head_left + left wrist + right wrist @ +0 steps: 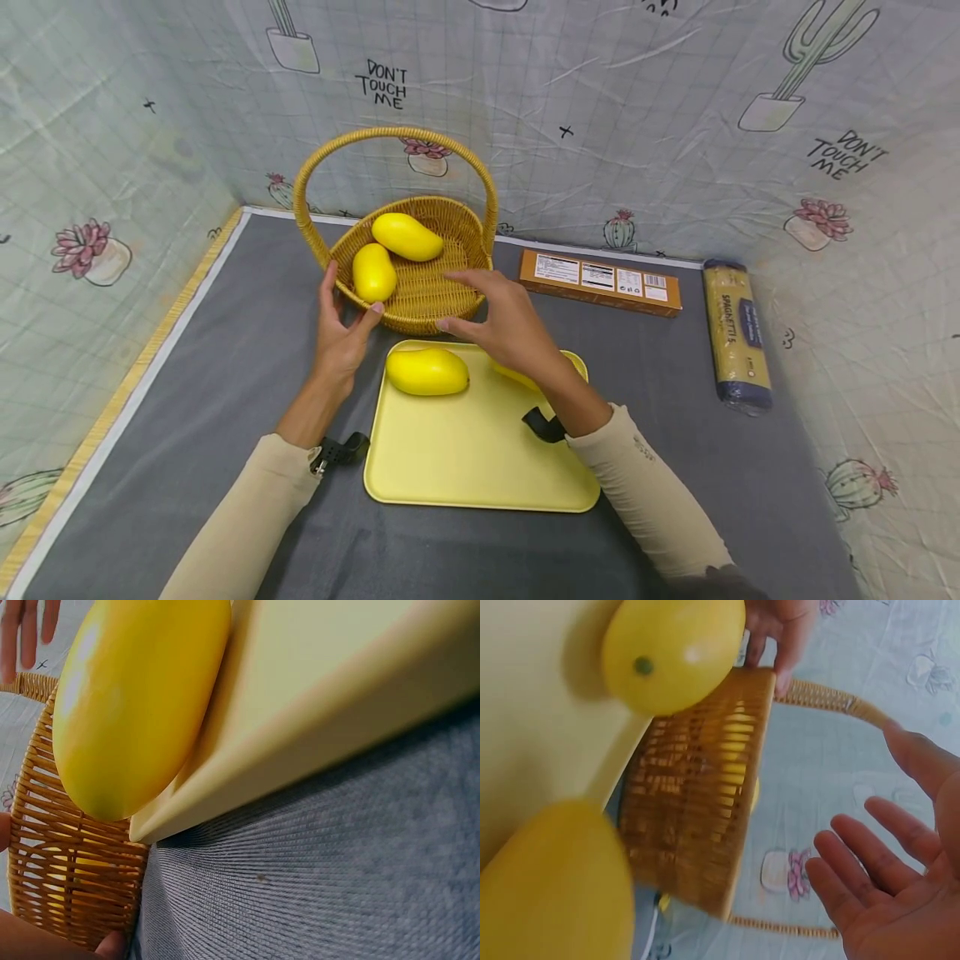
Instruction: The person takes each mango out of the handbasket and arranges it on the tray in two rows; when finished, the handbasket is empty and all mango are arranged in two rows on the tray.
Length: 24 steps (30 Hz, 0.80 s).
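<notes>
A wicker basket (427, 287) with a tall arched handle stands behind a pale yellow tray (480, 454). Two yellow mangoes lie in its left half, one at the back (407, 237) and one in front (374, 273). My left hand (341, 337) holds the basket at its left front rim, thumb and fingers spread along it. Over the basket's right front side hovers my right hand (502, 321), fingers extended and thumb apart, holding nothing. Another mango (142, 705) rests at the tray's far left corner. A further mango (555, 885) on the tray is mostly hidden under my right wrist in the head view.
Right of the basket, a long brown box (600, 282) lies along the back wall. A spaghetti packet (737, 333) is at the far right, beside the side wall. Printed cloth (540, 100) hangs behind and at both sides of the grey table surface (660, 392).
</notes>
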Each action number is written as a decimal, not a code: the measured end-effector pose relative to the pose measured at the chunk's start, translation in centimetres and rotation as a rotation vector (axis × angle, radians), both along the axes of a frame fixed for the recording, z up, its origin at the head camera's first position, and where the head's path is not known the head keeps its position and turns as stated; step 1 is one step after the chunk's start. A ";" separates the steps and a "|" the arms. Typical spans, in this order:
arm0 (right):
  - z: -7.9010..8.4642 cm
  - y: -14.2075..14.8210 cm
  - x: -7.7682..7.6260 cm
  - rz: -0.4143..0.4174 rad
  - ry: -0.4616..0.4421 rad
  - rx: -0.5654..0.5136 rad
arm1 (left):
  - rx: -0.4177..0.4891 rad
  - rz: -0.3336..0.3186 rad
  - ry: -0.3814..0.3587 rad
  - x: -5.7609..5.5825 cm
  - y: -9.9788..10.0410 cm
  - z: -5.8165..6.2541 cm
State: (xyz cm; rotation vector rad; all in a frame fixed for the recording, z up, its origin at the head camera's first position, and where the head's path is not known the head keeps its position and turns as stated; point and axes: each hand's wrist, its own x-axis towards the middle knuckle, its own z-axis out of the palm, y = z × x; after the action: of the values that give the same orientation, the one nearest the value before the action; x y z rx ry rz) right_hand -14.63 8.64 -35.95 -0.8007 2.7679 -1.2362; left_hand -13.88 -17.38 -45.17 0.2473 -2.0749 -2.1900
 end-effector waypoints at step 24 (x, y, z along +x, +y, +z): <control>-1.0 -8.7 -6.0 -0.003 -0.099 0.042 | -0.004 -0.004 0.001 -0.1 -0.1 0.1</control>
State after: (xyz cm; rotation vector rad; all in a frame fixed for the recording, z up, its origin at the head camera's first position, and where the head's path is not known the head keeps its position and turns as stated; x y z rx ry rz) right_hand -20.65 -0.11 -36.98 -0.7119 2.7083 -1.1795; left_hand -13.96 -17.48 -45.10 0.2418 -2.0809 -2.1869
